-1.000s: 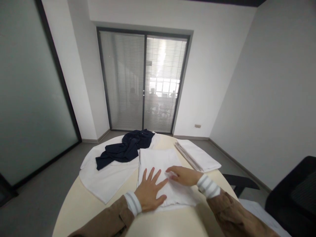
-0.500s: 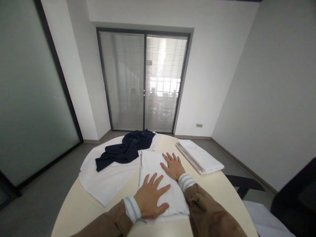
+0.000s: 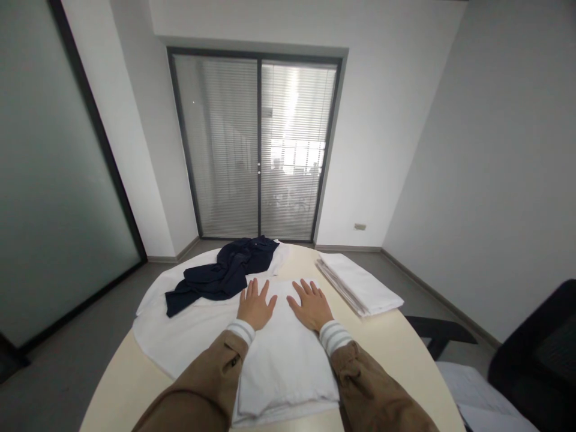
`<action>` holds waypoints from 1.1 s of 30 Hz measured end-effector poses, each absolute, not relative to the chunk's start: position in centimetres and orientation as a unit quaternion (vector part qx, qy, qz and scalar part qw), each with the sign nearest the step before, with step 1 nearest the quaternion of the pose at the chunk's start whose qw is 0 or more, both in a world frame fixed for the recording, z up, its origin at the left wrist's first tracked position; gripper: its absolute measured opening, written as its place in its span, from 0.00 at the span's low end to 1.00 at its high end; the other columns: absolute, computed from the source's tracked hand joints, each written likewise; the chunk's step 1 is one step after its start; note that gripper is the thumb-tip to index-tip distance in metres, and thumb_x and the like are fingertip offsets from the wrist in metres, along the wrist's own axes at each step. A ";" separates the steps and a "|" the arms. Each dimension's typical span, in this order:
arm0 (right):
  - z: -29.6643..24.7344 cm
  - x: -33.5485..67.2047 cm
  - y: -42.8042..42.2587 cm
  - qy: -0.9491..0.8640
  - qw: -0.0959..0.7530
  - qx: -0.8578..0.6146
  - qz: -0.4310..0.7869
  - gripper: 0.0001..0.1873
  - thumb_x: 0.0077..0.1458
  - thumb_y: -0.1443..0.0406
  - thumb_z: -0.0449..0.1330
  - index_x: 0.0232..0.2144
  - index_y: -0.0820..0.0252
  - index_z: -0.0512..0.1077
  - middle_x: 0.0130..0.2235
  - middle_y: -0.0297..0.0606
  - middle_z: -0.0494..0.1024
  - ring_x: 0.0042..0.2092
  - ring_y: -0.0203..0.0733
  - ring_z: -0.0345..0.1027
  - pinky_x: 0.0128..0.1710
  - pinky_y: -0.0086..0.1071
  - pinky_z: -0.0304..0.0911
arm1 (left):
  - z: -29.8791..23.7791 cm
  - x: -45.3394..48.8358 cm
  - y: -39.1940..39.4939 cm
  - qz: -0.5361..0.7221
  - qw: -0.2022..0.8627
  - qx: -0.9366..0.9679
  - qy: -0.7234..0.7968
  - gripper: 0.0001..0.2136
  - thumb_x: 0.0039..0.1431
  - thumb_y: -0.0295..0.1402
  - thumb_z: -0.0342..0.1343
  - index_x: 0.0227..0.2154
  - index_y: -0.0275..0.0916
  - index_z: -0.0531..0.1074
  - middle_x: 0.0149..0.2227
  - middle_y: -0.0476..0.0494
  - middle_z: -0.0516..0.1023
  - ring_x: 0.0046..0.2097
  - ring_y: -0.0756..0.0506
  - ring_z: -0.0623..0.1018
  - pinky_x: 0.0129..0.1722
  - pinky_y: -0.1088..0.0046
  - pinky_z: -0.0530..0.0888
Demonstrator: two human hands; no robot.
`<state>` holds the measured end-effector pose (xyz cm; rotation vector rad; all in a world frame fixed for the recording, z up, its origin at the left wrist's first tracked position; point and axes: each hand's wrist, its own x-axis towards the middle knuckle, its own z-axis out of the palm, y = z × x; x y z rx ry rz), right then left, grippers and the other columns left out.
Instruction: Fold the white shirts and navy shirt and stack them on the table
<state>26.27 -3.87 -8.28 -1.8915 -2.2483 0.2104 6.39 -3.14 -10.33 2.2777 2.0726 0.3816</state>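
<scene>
A folded white cloth (image 3: 285, 360) lies flat on the table in front of me. My left hand (image 3: 255, 305) rests open on its far left part, fingers pointing away from me. On the far right part, my right hand (image 3: 311, 305) lies palm down with its fingers spread. Neither hand grips the fabric. Left of the folded cloth, a loose white cloth (image 3: 166, 336) is spread out, and a crumpled navy garment (image 3: 225, 270) lies on top of it. Farther right is a stack of folded white cloth (image 3: 360, 282), apart from my hands.
The round cream table (image 3: 387, 366) has a curved edge on both sides. A black chair (image 3: 540, 360) stands at the right, with pale fabric (image 3: 477, 393) on or near its seat. Beyond the table is a glass door with blinds (image 3: 258, 150).
My left hand has moved forward over the folded cloth, from its near left part to its far left part. My right hand stays about where it was.
</scene>
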 end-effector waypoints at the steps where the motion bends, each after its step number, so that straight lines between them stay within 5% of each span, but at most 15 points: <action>1: -8.3 26.3 -3.7 -0.750 0.102 -0.650 0.075 0.39 0.63 0.41 0.38 0.69 0.52 0.50 0.71 0.41 0.46 0.71 0.55 0.36 0.65 0.51 0.36 | -10.7 6.3 -3.2 0.119 0.017 0.732 0.670 0.32 0.67 0.51 0.37 0.68 0.40 0.51 0.70 0.31 0.49 0.70 0.32 0.50 0.64 0.47 0.52; 6: -8.5 26.4 -3.2 -0.720 0.104 -0.684 0.063 0.41 0.62 0.41 0.39 0.67 0.57 0.54 0.70 0.48 0.51 0.70 0.55 0.40 0.64 0.57 0.33 | -10.9 6.4 -3.2 0.116 -0.001 0.727 0.677 0.34 0.66 0.53 0.36 0.68 0.38 0.51 0.70 0.29 0.50 0.69 0.30 0.51 0.64 0.47 0.50; 10: -8.4 26.4 -3.2 -0.730 0.124 -0.670 0.045 0.40 0.62 0.42 0.41 0.64 0.61 0.58 0.67 0.50 0.57 0.68 0.54 0.45 0.64 0.52 0.40 | -10.7 6.3 -3.2 0.124 0.007 0.723 0.680 0.33 0.66 0.52 0.37 0.68 0.38 0.52 0.70 0.30 0.50 0.70 0.30 0.51 0.65 0.47 0.49; 18: -8.3 26.6 -3.6 -0.795 0.092 -0.597 0.047 0.34 0.65 0.47 0.40 0.69 0.51 0.49 0.71 0.42 0.47 0.71 0.52 0.36 0.66 0.51 0.30 | -9.2 6.0 -4.4 0.125 0.042 0.852 0.506 0.29 0.66 0.51 0.43 0.68 0.50 0.52 0.71 0.41 0.47 0.71 0.35 0.47 0.66 0.50 0.50; 25: -8.9 27.1 -3.3 -0.776 0.111 -0.618 0.058 0.38 0.63 0.43 0.41 0.68 0.53 0.52 0.71 0.42 0.49 0.71 0.53 0.39 0.66 0.47 0.35 | -10.0 6.7 -4.6 0.116 0.056 0.792 0.596 0.35 0.63 0.57 0.44 0.68 0.46 0.53 0.71 0.37 0.45 0.71 0.30 0.45 0.66 0.47 0.46; 33: -9.4 27.2 -3.2 -0.735 0.119 -0.665 0.063 0.41 0.62 0.40 0.40 0.68 0.55 0.52 0.71 0.45 0.48 0.71 0.57 0.37 0.65 0.56 0.35 | -10.4 6.1 -5.9 0.134 0.060 0.756 0.637 0.34 0.65 0.54 0.42 0.68 0.41 0.54 0.71 0.29 0.45 0.70 0.29 0.45 0.65 0.45 0.49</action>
